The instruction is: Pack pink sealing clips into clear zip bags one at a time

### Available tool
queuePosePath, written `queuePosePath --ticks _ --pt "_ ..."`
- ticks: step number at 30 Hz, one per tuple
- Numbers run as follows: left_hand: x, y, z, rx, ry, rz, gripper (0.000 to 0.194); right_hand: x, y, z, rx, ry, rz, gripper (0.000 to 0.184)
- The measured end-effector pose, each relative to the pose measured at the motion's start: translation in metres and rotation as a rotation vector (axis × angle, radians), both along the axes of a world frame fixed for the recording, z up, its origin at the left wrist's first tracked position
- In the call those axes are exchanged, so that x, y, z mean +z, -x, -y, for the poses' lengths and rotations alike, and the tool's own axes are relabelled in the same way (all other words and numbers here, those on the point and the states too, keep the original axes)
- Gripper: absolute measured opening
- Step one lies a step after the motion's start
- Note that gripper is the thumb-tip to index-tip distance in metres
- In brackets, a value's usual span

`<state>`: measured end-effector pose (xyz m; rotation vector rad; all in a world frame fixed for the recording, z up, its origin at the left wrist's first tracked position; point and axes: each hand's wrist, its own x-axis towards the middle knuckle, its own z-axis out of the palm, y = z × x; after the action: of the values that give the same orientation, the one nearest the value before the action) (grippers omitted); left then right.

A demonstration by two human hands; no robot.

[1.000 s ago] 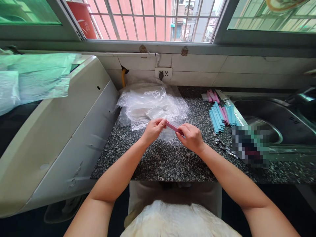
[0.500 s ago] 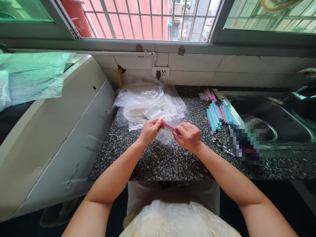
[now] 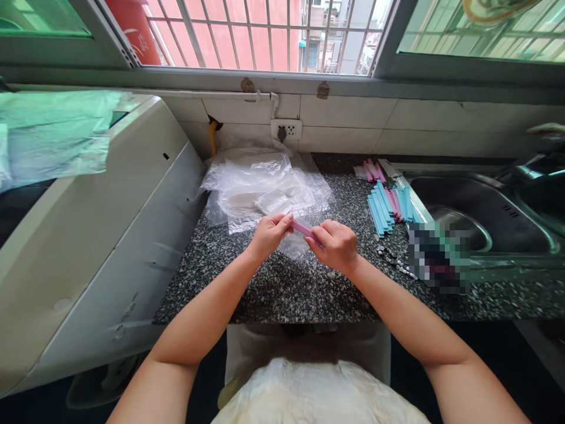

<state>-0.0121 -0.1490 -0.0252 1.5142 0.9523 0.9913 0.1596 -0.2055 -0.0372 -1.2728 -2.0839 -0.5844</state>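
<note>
One speckled black-and-white countertop (image 3: 291,294) spans the middle, under a barred window (image 3: 265,38). Beige-and-white housing (image 3: 110,194) to its left, greenish plastic sheet (image 3: 53,132) draped over the top. Steel sink (image 3: 525,206) set in at the right.

Next size down: loose heap of clear plastic bags (image 3: 260,182), back-left on the countertop, below the wall socket (image 3: 291,129), which has a black plug in it. Pixelated patch (image 3: 439,259) by the sink's near-left corner; contents unreadable.

Both hands meet just in front of the heap. Left hand (image 3: 268,234): closed, thumb and fingers pinching the left end of the pink strip (image 3: 302,228). Right hand (image 3: 336,244): closed, gripping the strip's right end. Strip sits between them, slanting down to the right in view.

Smaller stuff: light-blue strips (image 3: 380,209) left of the sink, other pink strips (image 3: 396,206) among and behind them. Smallest: shiny bead-like bits (image 3: 397,263) near the pixelated patch; too small to identify.
</note>
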Motion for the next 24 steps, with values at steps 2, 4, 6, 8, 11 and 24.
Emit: queuePosePath --ticks 2,4,6,8,11,24 --pt "-0.0015 -0.0002 -0.0001 -0.005 -0.003 -0.007 0.039 0.0004 0.0004 0.0004 0.003 -0.016 0.006 0.028" --pt "-0.0028 -0.0003 0.0000 -0.007 -0.005 -0.010 0.039 0.0002 0.0002 0.0005 0.010 -0.030 0.012 0.028" --pt "-0.0035 -0.0003 0.0000 -0.011 -0.006 -0.010 0.040 -0.0005 -0.0003 0.0005 0.012 -0.034 0.018 0.028" --pt "-0.0037 -0.0003 0.0000 -0.017 -0.001 -0.005 0.039 -0.0013 -0.0009 0.0003 0.014 -0.034 0.022 0.028" --pt "-0.0026 -0.0006 0.0002 -0.023 0.017 0.007 0.038 -0.0021 -0.0015 0.0001 0.022 -0.052 0.027 0.028" --pt "0.0012 -0.0026 0.0021 -0.051 0.127 0.140 0.033 -0.0032 -0.0022 0.0003 0.067 -0.111 0.003 0.024"
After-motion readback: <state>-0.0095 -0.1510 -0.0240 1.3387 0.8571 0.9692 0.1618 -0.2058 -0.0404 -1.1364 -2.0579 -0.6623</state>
